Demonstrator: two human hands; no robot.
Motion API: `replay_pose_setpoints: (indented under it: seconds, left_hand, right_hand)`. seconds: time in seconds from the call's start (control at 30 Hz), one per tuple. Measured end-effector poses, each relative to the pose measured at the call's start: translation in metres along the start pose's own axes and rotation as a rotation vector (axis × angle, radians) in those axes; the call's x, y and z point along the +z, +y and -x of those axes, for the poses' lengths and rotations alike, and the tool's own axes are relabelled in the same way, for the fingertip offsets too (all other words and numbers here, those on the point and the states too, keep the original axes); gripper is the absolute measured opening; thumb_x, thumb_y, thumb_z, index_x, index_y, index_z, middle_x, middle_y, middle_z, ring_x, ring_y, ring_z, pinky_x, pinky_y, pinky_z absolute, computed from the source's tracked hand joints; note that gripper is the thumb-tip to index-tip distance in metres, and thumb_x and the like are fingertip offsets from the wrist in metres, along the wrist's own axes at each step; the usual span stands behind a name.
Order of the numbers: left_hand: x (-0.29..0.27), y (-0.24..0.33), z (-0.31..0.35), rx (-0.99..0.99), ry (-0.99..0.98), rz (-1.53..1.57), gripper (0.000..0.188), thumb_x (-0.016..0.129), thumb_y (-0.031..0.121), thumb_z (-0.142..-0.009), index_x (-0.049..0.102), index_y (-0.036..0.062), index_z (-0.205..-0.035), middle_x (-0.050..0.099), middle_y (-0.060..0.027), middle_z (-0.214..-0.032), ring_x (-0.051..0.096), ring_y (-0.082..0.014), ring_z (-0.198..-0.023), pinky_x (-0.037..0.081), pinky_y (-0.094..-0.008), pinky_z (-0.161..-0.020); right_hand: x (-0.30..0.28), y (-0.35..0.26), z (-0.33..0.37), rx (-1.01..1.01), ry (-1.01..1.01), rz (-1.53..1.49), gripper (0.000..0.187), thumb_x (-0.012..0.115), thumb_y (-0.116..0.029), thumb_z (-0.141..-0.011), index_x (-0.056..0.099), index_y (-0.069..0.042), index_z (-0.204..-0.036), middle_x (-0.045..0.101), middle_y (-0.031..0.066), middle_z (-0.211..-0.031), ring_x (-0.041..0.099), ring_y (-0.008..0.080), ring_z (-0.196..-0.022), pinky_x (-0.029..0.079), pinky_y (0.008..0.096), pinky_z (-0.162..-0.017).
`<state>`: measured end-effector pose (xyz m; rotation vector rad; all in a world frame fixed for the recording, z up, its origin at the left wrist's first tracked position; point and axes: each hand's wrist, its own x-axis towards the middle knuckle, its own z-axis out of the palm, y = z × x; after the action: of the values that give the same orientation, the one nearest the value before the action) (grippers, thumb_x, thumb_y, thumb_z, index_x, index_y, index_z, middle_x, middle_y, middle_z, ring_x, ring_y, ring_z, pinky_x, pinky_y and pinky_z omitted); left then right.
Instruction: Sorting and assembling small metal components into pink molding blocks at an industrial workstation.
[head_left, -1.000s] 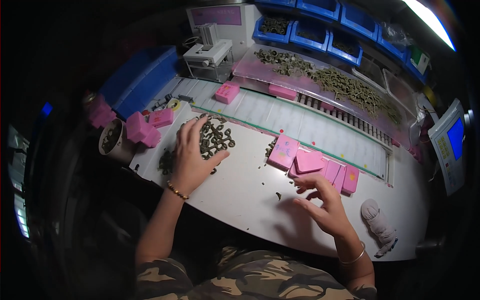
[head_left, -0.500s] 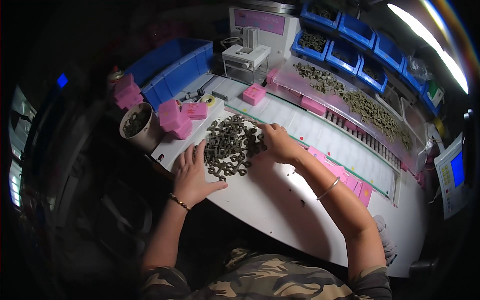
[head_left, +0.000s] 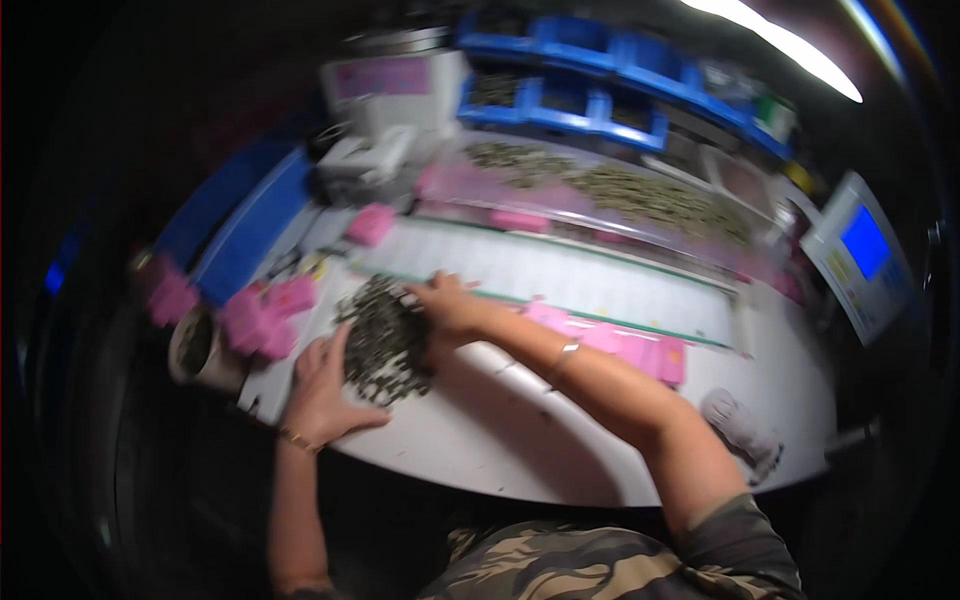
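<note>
A heap of small dark metal parts (head_left: 385, 345) lies on the white table, blurred by motion. Along its near left side rests my left hand (head_left: 325, 395), fingers stretched out and the thumb spread toward the right, holding nothing. At the right side of the heap, my right hand (head_left: 450, 312) lies with extended fingers against the parts. Some of its fingertips are hidden, and I see nothing held in it. Each forearm comes up from the lower edge.
Pink blocks (head_left: 262, 322) and a pale tub (head_left: 200, 355) stand left of the heap. Behind runs a long white strip (head_left: 560, 275); pink pieces (head_left: 610, 343) lie along its near edge. Farther back are a clear tray (head_left: 600, 215) of parts and blue bins (head_left: 565, 108). A control panel (head_left: 862, 240) stands right.
The view has turned, so the scene sits farther left and is blurred. Both hands are still at the heap's sides, and the heap looks somewhat narrower between them.
</note>
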<state>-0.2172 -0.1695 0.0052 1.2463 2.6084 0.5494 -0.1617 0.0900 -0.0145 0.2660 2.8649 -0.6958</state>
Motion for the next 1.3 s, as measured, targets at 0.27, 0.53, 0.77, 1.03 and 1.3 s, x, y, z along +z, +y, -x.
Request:
replay_pose_setpoints:
  seconds: [0.27,0.53,0.77,1.03,1.3]
  left_hand:
    - [-0.02,-0.023,-0.014,0.027,-0.077,0.028,0.141,0.098,0.027,-0.042,0.018,0.0053,-0.156,0.043,-0.0243,-0.14,0.044,-0.042,-0.129,0.04,-0.0449,-0.11]
    - [-0.017,-0.023,-0.038,-0.028,-0.184,-0.076,0.139,0.098,0.039,-0.042,0.024,0.0069,-0.154,0.042,-0.0196,-0.125,0.054,-0.0387,-0.116,0.047,-0.0428,-0.103]
    - [-0.018,-0.036,-0.05,0.023,-0.233,-0.095,0.13,0.099,0.041,-0.043,0.03,0.0046,-0.147,0.041,-0.0204,-0.126,0.053,-0.04,-0.118,0.046,-0.0435,-0.104]
    - [-0.023,-0.033,-0.06,0.045,-0.254,-0.059,0.132,0.1,0.041,-0.04,0.029,0.0038,-0.144,0.04,-0.0252,-0.135,0.045,-0.0406,-0.128,0.041,-0.045,-0.11]
    - [-0.025,-0.009,-0.074,0.078,-0.263,-0.143,0.153,0.098,0.051,-0.04,0.01,0.0056,-0.157,0.034,-0.0306,-0.148,0.035,-0.0455,-0.139,0.034,-0.0469,-0.116]
  right_hand:
    - [0.009,-0.02,-0.019,-0.027,-0.051,-0.021,0.112,0.096,-0.025,-0.04,0.051,-0.016,-0.142,0.04,0.0284,-0.138,0.039,0.0474,-0.132,0.043,0.049,-0.109]
    - [0.006,-0.019,-0.006,0.008,-0.087,-0.038,0.107,0.096,-0.025,-0.042,0.053,-0.019,-0.14,0.042,0.025,-0.138,0.048,0.042,-0.129,0.046,0.0447,-0.106]
    - [0.008,-0.015,-0.006,-0.047,-0.072,-0.015,0.084,0.088,-0.015,-0.054,0.056,-0.011,-0.131,0.055,0.024,-0.126,0.058,0.0398,-0.118,0.052,0.0439,-0.095]
    - [-0.005,-0.021,0.024,-0.024,-0.04,-0.046,0.086,0.085,-0.01,-0.054,0.048,0.003,-0.131,0.058,0.0243,-0.123,0.06,0.0377,-0.116,0.053,0.0437,-0.093]
    - [0.03,0.009,0.0,-0.025,0.171,0.018,0.103,0.092,-0.022,-0.045,0.046,0.003,-0.133,0.047,0.0341,-0.134,0.047,0.05,-0.126,0.044,0.051,-0.107]
